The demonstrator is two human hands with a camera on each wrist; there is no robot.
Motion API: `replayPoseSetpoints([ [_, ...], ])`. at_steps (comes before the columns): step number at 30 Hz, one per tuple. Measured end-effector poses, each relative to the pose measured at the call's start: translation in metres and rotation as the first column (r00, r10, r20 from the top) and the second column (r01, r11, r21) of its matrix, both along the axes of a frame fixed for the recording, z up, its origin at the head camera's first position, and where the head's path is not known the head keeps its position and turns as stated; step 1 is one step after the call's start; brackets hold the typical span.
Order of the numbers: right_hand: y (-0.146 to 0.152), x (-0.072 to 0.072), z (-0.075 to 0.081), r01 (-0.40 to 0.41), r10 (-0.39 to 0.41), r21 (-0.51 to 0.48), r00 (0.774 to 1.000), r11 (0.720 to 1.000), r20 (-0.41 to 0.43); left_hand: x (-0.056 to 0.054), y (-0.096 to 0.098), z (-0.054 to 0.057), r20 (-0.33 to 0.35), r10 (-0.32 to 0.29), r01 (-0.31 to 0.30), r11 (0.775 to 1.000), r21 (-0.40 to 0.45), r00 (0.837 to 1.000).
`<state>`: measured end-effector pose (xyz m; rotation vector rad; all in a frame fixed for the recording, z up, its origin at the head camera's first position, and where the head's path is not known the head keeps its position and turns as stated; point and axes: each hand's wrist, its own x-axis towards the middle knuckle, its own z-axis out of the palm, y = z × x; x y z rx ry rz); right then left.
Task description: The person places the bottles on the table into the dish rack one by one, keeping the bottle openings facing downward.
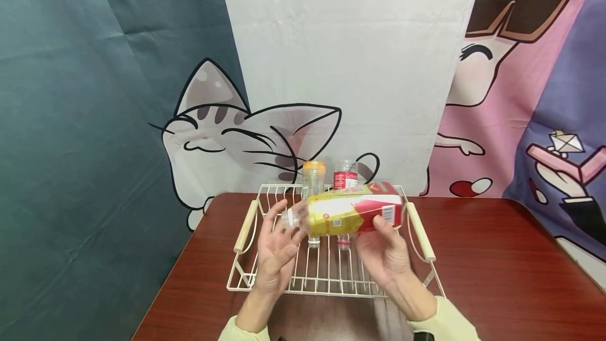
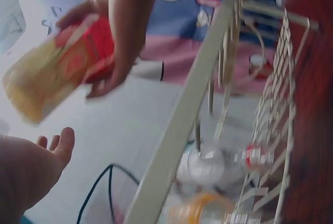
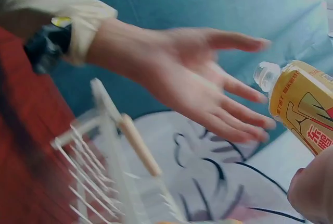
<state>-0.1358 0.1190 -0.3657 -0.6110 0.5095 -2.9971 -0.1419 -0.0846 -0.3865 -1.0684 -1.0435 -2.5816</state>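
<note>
A bottle with a yellow and red label is held above the rack, lying nearly level with its clear neck to the left. My right hand grips it near its red base, the thumb along its side. Beside the neck, my left hand is spread with straight fingers. In the right wrist view, those fingers of the left hand reach toward the neck without closing round it. Motion blurs the label in the left wrist view.
Below is a white wire rack with pale wooden handles. In it lean a clear bottle with an orange end and a clear bottle with a red label, their necks toward me. The rack stands on a reddish-brown table before a printed curtain.
</note>
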Motion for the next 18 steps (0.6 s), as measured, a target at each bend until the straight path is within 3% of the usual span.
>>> replayPoseSetpoints([
  [3, 0.019, -0.007, 0.015, 0.016, -0.017, -0.015, 0.998, 1.0, -0.053, -0.003, -0.019, -0.001, -0.09, 0.066, -0.07, 0.996, -0.047, 0.994],
  [6, 0.04, -0.015, 0.031, 0.043, -0.047, -0.045, 0.993, 0.998, -0.108, -0.003, -0.042, 0.0, -0.174, 0.162, -0.183, 0.977, -0.112, 0.971],
  [8, 0.055, -0.02, 0.04, 0.05, -0.056, -0.044, 0.987, 0.998, -0.151, -0.002, -0.058, -0.001, -0.213, 0.24, -0.279, 0.944, -0.177, 0.947],
  [10, 0.068, -0.026, 0.048, 0.07, -0.079, -0.054, 0.979, 0.996, -0.187, 0.001, -0.072, -0.004, -0.229, 0.33, -0.384, 0.886, -0.26, 0.916],
  [11, 0.074, -0.03, 0.052, 0.072, -0.081, -0.053, 0.974, 0.996, -0.211, 0.003, -0.079, -0.007, -0.235, 0.386, -0.445, 0.839, -0.313, 0.892],
  [12, 0.08, -0.033, 0.057, 0.088, -0.095, -0.04, 0.97, 0.995, -0.222, 0.005, -0.085, -0.011, -0.243, 0.443, -0.505, 0.776, -0.378, 0.863],
  [13, 0.086, -0.035, 0.06, 0.107, -0.109, -0.024, 0.969, 0.994, -0.219, 0.007, -0.091, -0.015, -0.261, 0.498, -0.561, 0.698, -0.446, 0.827],
  [14, 0.091, -0.038, 0.063, 0.121, -0.122, -0.016, 0.969, 0.993, -0.213, 0.01, -0.096, -0.019, -0.288, 0.548, -0.61, 0.603, -0.515, 0.785],
  [17, 0.104, -0.045, 0.07, 0.176, -0.165, 0.044, 0.969, 0.983, -0.185, 0.016, -0.106, -0.034, -0.413, 0.633, -0.689, 0.278, -0.669, 0.655],
  [18, 0.107, -0.047, 0.071, 0.203, -0.188, 0.074, 0.968, 0.977, -0.167, 0.018, -0.108, -0.039, -0.453, 0.635, -0.692, 0.185, -0.698, 0.626],
])
